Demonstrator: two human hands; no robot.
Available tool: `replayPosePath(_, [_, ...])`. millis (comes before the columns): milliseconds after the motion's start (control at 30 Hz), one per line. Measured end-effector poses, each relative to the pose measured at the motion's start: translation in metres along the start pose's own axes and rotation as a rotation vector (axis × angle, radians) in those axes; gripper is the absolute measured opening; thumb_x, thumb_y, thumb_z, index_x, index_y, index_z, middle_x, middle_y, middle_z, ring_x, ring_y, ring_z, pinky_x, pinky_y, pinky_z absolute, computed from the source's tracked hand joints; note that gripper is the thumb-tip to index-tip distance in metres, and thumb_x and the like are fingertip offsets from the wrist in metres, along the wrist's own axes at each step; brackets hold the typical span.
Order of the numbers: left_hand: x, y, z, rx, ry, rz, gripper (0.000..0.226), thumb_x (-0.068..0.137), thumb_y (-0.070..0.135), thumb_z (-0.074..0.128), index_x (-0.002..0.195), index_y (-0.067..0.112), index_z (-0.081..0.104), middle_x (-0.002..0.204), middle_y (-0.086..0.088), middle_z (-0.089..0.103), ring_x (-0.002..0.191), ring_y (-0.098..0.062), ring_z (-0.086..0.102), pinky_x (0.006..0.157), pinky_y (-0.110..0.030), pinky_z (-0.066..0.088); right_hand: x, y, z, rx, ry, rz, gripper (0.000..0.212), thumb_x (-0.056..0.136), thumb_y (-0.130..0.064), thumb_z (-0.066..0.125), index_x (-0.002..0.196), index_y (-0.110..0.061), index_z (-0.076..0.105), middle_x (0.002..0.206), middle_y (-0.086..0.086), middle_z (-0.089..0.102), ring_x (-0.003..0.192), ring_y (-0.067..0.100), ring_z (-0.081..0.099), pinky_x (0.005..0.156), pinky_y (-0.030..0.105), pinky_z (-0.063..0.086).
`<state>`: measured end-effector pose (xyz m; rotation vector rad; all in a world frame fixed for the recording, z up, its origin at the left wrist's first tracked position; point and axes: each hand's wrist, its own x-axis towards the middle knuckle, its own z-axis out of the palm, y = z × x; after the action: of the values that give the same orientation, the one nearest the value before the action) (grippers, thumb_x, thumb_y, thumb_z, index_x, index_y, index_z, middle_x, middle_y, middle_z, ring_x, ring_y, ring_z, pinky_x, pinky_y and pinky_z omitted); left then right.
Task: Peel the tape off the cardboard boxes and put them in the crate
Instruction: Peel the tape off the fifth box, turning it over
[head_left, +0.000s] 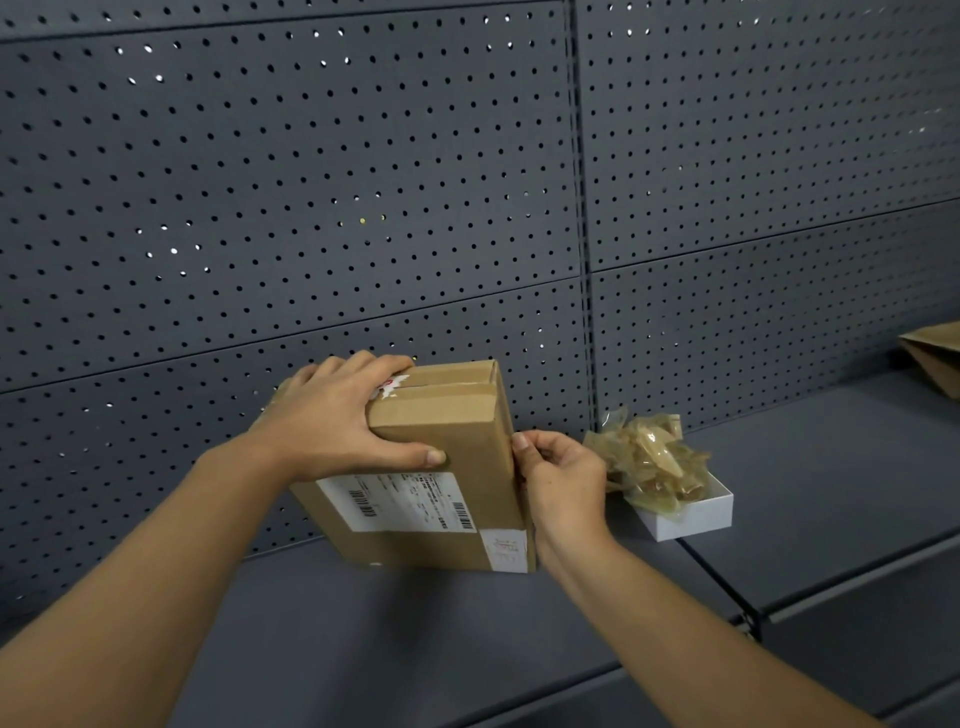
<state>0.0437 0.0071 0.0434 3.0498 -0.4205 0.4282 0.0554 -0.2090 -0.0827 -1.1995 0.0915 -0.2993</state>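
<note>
Head view: one box, two hands

One cardboard box (431, 467) stands tilted on the shelf (831, 467). Left hand (332, 415) grips its top; right hand (561, 478) fingers (522, 441) pinch its 3 o'clock edge. At 3 o'clock, one white tray (691, 514) holds one wad of peeled tape (649, 457).

Left hand (332, 415) covers cardboard box (441, 467) upper left corner. Shipping label (400, 501) print below left thumb too small to read. Brown cardboard (935, 358) far beyond right hand (561, 483), cut by frame edge.
</note>
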Motion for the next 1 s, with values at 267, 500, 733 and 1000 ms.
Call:
replayPosePath(267, [0.002, 0.002, -0.001, 0.004, -0.013, -0.008, 0.126, 0.045, 0.114, 0.036, 0.152, 0.050, 0.028, 0.126, 0.024, 0.045, 0.127, -0.015, 0.042, 0.116, -0.053, 0.031, 0.001, 0.003, 0.007, -0.083, -0.025, -0.006, 0.017, 0.106, -0.025, 0.058, 0.096, -0.015, 0.067, 0.092, 0.010, 0.075, 0.087, 0.027, 0.071, 0.083, 0.051, 0.062])
replayPosePath(500, [0.002, 0.003, -0.001, 0.013, -0.009, -0.007, 0.124, 0.044, 0.115, 0.036, 0.150, 0.051, 0.029, 0.123, 0.026, 0.042, 0.127, -0.015, 0.043, 0.116, -0.054, 0.032, -0.005, 0.007, 0.000, 0.069, -0.030, 0.006, 0.011, 0.100, -0.029, 0.068, 0.095, -0.021, 0.074, 0.094, 0.009, 0.078, 0.097, 0.037, 0.073, 0.088, 0.060, 0.059])
replayPosePath(733, [-0.002, 0.002, 0.000, 0.030, 0.010, -0.005, 0.124, 0.044, 0.115, 0.035, 0.150, 0.051, 0.029, 0.123, 0.026, 0.041, 0.127, -0.015, 0.043, 0.116, -0.054, 0.032, -0.007, 0.001, -0.002, 0.061, -0.022, 0.003, 0.012, 0.099, -0.018, 0.069, 0.090, -0.016, 0.076, 0.089, 0.012, 0.078, 0.095, 0.039, 0.074, 0.086, 0.061, 0.059])
replayPosePath(1000, [-0.001, 0.004, 0.003, 0.057, 0.018, -0.016, 0.126, 0.046, 0.115, 0.032, 0.153, 0.048, 0.026, 0.135, 0.023, 0.044, 0.131, -0.015, 0.041, 0.118, -0.054, 0.030, -0.001, -0.009, 0.003, -0.067, -0.010, 0.015, 0.017, 0.103, -0.017, 0.064, 0.089, -0.013, 0.073, 0.085, 0.012, 0.077, 0.091, 0.037, 0.073, 0.082, 0.057, 0.061])
